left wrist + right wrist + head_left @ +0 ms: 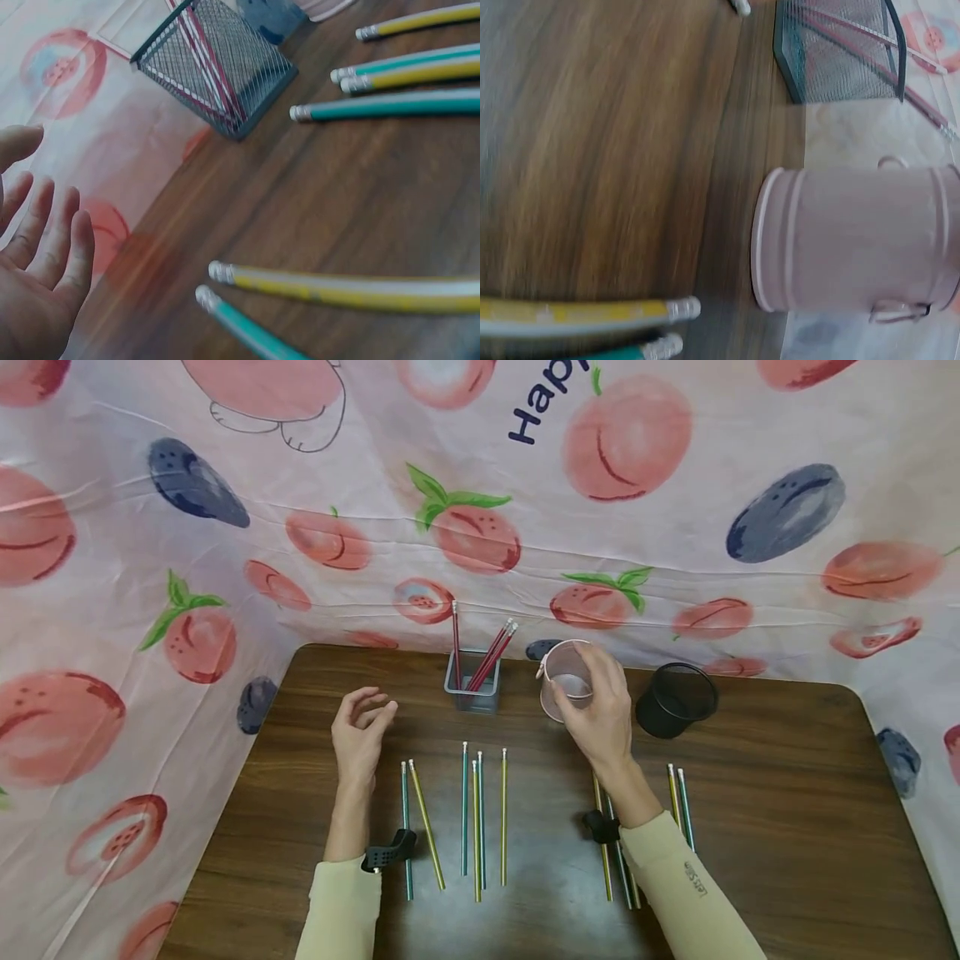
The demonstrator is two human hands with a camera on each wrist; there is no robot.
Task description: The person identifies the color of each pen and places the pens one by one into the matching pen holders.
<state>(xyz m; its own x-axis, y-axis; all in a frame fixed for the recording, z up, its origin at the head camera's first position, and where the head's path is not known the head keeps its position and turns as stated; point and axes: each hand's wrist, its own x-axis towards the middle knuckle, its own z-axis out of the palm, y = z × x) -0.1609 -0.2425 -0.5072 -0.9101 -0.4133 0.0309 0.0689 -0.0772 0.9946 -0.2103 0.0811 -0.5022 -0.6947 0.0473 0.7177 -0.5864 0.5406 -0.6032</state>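
Observation:
My right hand (603,714) holds the pink bucket (551,706) by its rim, thumb on the near side and fingers over the right side. In the right wrist view the bucket (862,240) shows its ribbed wall and small side handles, while the holding fingers are mostly out of sight. My left hand (360,731) is held above the table's left part with loosely bent fingers, holding nothing. Left of the bucket stands a square mesh pencil holder (480,700) with a few red pencils (491,656) in it. Beside my right hand is a black round cup (663,718).
Yellow and teal pencils lie on the brown table (300,827) in groups: a pair (426,827) by my left wrist, several (503,827) in the middle, some (602,852) partly under my right forearm, and a pair (684,806) farther right. A fruit-print cloth (465,435) hangs behind.

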